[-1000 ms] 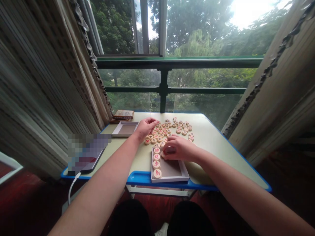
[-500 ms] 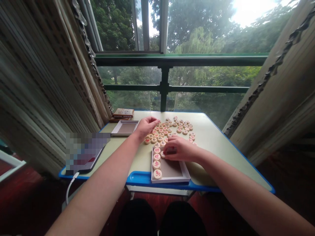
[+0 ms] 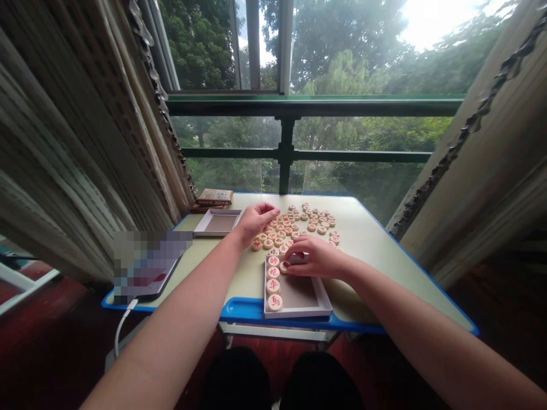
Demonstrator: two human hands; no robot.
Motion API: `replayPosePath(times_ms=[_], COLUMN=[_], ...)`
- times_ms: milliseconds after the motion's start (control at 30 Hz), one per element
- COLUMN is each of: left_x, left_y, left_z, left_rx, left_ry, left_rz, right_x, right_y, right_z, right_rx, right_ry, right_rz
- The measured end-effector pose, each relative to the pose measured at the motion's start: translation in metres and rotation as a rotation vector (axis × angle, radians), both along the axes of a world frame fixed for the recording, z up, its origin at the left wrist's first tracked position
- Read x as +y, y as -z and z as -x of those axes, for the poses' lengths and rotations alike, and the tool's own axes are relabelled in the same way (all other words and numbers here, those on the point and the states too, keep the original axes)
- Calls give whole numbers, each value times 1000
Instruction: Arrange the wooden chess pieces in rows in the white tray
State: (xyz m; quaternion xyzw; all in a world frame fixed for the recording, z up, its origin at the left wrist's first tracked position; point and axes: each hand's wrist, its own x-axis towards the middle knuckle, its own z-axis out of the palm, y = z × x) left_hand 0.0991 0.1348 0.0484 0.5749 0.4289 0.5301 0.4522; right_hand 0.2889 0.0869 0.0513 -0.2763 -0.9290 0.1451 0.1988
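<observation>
Round wooden chess pieces point(image 3: 299, 225) with red and black characters lie scattered across the middle of the pale table point(image 3: 376, 250). My left hand point(image 3: 255, 219) rests on the left side of that heap, fingers curled over a few pieces. A shallow white box point(image 3: 318, 299) sits at the near edge with a column of pieces point(image 3: 273, 282) along its left wall. My right hand point(image 3: 314, 257) lies over the box's far end, fingers pinched on a piece point(image 3: 284, 266) at the top of a second column.
A second shallow box tray point(image 3: 217, 222) and a printed box lid point(image 3: 215, 197) lie at the table's far left. A phone point(image 3: 147, 270) on a white cable sits at the near left. Curtains hang on both sides, and a green window rail stands behind.
Both hands stay almost where they were. My left hand's fingers have edged slightly right over the heap, and my right hand has shifted a little within the box's far end.
</observation>
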Motion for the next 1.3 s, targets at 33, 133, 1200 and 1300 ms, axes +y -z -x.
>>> replayPosePath(times_ms=[33, 133, 1200, 1300], left_x=[3, 10, 27, 22], left_y=[3, 13, 39, 35], left_z=[1, 7, 0, -2], left_rx=[75, 467, 782, 855], left_ry=[-55, -253, -53, 81], left_rz=[-50, -236, -281, -323], right_x=[2, 15, 65, 64], right_y=[-2, -3, 17, 20], right_z=[-1, -9, -48, -42], right_rx=[26, 140, -84, -136], right_ry=[41, 305, 695, 521], right_rz=[3, -46, -102, -117])
